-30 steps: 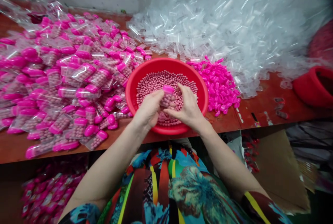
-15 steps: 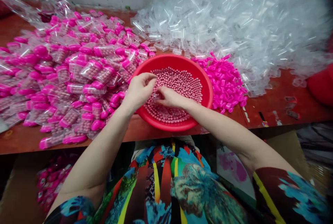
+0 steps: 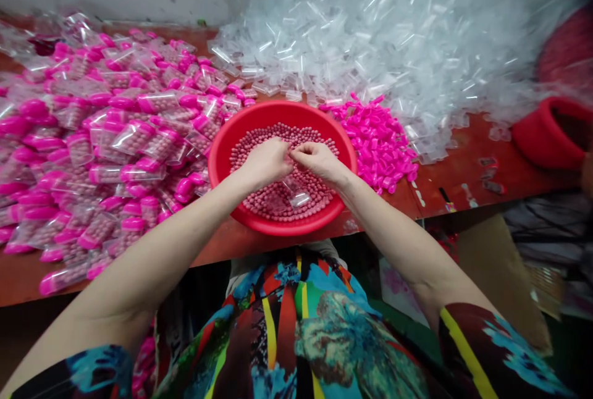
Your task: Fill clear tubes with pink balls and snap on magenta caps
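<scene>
A red basin [image 3: 215, 164] holds a bed of small pink beads [image 3: 252, 139]. My left hand [image 3: 271, 161] is over the beads with its fingers curled closed, its back hiding whatever is in them. Close against it, my right hand [image 3: 319, 161] is in a pinch, fingertips meeting those of the left. What the fingertips hold is too small or hidden to make out. Below the hands, a clear plastic container [image 3: 299, 198] lies on the beads near the basin's front.
Bead-filled containers with pink caps [image 3: 139, 109] are heaped on the left. Loose pink caps [image 3: 380, 146] lie right of the basin, with clear empty containers [image 3: 347, 47] piled behind. A red bucket [image 3: 551, 133] stands on the table [image 3: 467, 176] at far right.
My hands have come together above the beads, fingertips meeting; before, they were apart, the right one low at the beads. Clear plastic now shows below them. The view has shifted right.
</scene>
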`<state>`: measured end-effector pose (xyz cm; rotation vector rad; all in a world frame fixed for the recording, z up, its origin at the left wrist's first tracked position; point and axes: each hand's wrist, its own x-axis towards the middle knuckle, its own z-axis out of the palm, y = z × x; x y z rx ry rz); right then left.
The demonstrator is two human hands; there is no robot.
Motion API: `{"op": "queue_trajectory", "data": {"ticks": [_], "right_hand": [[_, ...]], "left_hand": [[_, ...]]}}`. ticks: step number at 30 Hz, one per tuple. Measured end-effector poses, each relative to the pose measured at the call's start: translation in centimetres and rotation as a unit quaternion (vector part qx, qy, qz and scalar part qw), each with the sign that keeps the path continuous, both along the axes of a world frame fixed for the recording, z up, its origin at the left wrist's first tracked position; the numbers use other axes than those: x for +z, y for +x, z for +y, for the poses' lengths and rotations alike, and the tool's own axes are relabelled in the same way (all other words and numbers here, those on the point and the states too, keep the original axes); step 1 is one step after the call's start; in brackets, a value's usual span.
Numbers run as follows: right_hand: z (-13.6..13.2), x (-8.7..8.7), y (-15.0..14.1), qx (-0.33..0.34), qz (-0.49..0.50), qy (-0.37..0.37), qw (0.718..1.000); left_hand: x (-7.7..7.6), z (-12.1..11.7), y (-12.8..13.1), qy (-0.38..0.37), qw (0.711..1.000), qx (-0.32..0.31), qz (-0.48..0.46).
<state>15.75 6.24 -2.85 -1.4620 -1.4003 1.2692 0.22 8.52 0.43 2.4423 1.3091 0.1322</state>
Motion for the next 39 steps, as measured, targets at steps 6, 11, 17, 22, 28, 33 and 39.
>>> {"op": "queue_trajectory", "data": {"ticks": [6, 11, 17, 22, 28, 33, 39], "right_hand": [[-2.5, 2.8, 5.1, -0.1, 0.008, 0.136, 0.986], [-7.0, 4.1, 12.9, -0.196, -0.076, 0.198, 0.957], [-11.0, -1.9, 17.6, -0.213, -0.288, 0.127, 0.925], [-10.6, -6.4, 14.7, -0.148, -0.419, 0.102, 0.89], [-8.8, -6.4, 12.8, -0.043, -0.603, 0.079, 0.793], [-8.4, -5.1, 14.5, -0.037, -0.595, 0.143, 0.79], [-7.4, -1.8, 13.3, -0.229, -0.242, 0.221, 0.916]], "left_hand": [[-1.0, 2.5, 1.5, 0.031, 0.993, -0.082, 0.082], [-2.9, 2.8, 4.5, 0.041, 0.96, -0.197, 0.193], [-5.6, 2.1, 9.0, 0.016, 0.965, -0.21, 0.154], [-5.6, 2.0, 8.9, -0.158, 0.979, -0.108, -0.065], [-2.4, -0.1, 6.2, -0.321, 0.896, -0.072, -0.299], [0.1, -3.0, 2.6, -0.459, 0.781, -0.004, -0.423], [0.5, -6.4, -0.4, -0.555, 0.6, 0.1, -0.567]]}}
